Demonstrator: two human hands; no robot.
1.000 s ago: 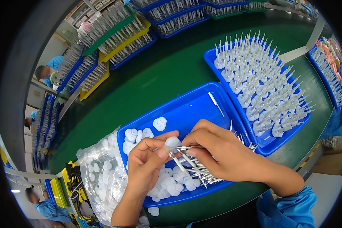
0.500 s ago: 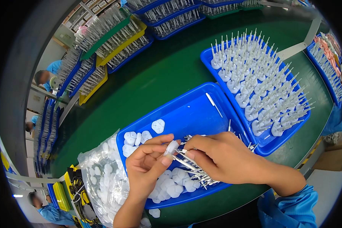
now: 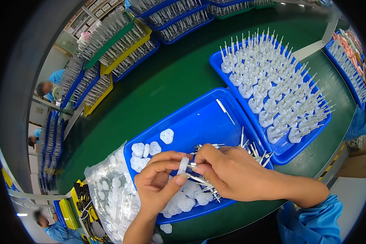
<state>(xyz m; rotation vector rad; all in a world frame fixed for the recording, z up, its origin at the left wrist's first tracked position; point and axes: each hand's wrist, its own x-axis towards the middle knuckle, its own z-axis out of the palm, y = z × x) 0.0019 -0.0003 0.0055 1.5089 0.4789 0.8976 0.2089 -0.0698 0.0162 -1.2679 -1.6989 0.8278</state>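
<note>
My left hand (image 3: 158, 175) pinches a white scalloped plastic disc (image 3: 183, 166) between thumb and fingers, turned nearly edge-on. My right hand (image 3: 238, 173) grips a thin white rod (image 3: 192, 165) whose tip meets the disc's face; whether it is seated in the disc I cannot tell. Below both hands is a blue tray (image 3: 179, 108). Loose white discs (image 3: 186, 204) lie in its near part, and more sit at its left end. A heap of thin rods (image 3: 203, 181) lies partly hidden under my right hand.
A second blue tray (image 3: 214, 65), touching the first, holds many discs with rods standing upright. At left lies a clear bag (image 3: 110, 195) of white discs. Stacked trays (image 3: 110, 53) of rods line the green table's (image 3: 150, 81) far side. Co-workers in blue (image 3: 55, 229) are at left.
The disc in my left hand has turned more edge-on. My right hand has shifted slightly, bringing the rod square to the disc's face. The whole view has moved a little.
</note>
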